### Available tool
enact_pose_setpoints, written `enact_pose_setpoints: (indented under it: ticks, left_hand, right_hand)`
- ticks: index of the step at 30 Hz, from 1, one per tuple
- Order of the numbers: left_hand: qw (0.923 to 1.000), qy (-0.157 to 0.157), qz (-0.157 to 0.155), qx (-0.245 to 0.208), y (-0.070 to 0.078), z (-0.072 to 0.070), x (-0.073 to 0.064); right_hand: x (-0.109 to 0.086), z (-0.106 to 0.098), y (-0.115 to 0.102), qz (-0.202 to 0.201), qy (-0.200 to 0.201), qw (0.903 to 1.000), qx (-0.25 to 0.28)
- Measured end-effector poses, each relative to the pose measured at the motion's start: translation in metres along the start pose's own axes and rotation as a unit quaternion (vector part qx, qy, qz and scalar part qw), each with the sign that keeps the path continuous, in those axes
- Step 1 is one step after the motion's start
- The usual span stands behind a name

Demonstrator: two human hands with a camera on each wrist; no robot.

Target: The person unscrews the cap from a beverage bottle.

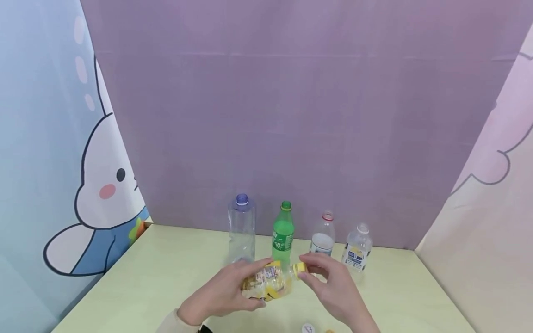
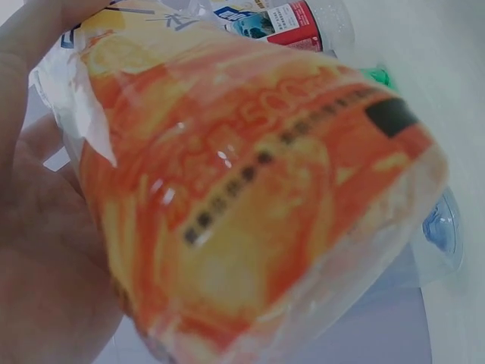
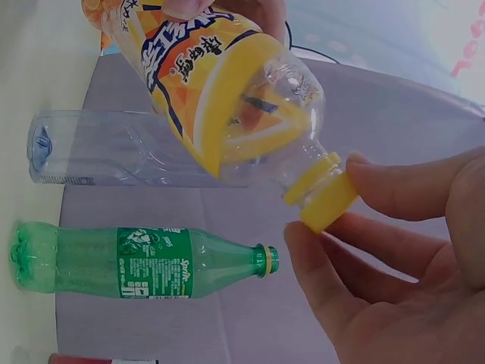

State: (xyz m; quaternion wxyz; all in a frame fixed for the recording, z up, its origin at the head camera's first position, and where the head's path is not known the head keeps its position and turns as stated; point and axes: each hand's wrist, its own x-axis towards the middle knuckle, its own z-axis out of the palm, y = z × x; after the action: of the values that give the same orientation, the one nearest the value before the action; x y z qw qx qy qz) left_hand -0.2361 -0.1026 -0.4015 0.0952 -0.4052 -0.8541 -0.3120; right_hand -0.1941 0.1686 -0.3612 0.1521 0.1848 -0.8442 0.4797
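Observation:
My left hand (image 1: 226, 287) grips the body of a clear plastic drink bottle (image 1: 263, 283) with a yellow and orange label, held tilted nearly level above the table. The bottle's neck points to the right. My right hand (image 1: 335, 287) pinches the yellow cap (image 3: 331, 201) between thumb and fingers at the bottle's mouth. A gap shows between this cap and the yellow ring (image 3: 312, 179) on the neck; whether the threads still engage, I cannot tell. In the left wrist view the orange label (image 2: 227, 167) fills most of the picture, with part of the left palm beside it.
Behind the hands several uncapped bottles stand in a row: a large clear one (image 1: 241, 231), a green Sprite bottle (image 1: 282, 236), a red-ringed clear one (image 1: 322, 240) and a labelled clear one (image 1: 356, 249). A white cap (image 1: 308, 328) lies on the pale table (image 1: 166, 259) near the front.

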Motion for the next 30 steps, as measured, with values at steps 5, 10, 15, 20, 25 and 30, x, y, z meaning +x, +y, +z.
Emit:
enact_pose_setpoints:
  ticks: [5, 10, 15, 20, 25, 30]
  left_hand:
    - [1.0, 0.003, 0.0, 0.005, 0.0, 0.0, 0.001]
    - [0.9999, 0.009, 0.0, 0.01, 0.0, 0.0, 0.0]
    - [0.9998, 0.016, 0.005, 0.014, 0.001, 0.0, 0.001]
    - [0.9996, 0.018, 0.009, 0.018, 0.0, 0.002, 0.001]
    - [0.9997, 0.015, 0.006, 0.02, -0.001, 0.003, 0.001]
    - [0.9998, 0.012, 0.006, 0.017, -0.001, 0.002, 0.001]
  right_hand:
    - [-0.001, -0.004, 0.001, -0.003, -0.018, 0.9998, -0.004]
    - [-0.001, -0.005, -0.001, -0.019, -0.029, 0.9993, 0.012]
    - [0.0, -0.003, -0.002, -0.014, 0.0, 0.9999, 0.007]
    - [-0.001, 0.0, -0.003, -0.007, 0.036, 0.9991, 0.02]
    - [-0.001, 0.004, -0.004, -0.008, 0.056, 0.9979, 0.032]
    - [0.0, 0.008, -0.002, -0.027, 0.066, 0.9963, 0.048]
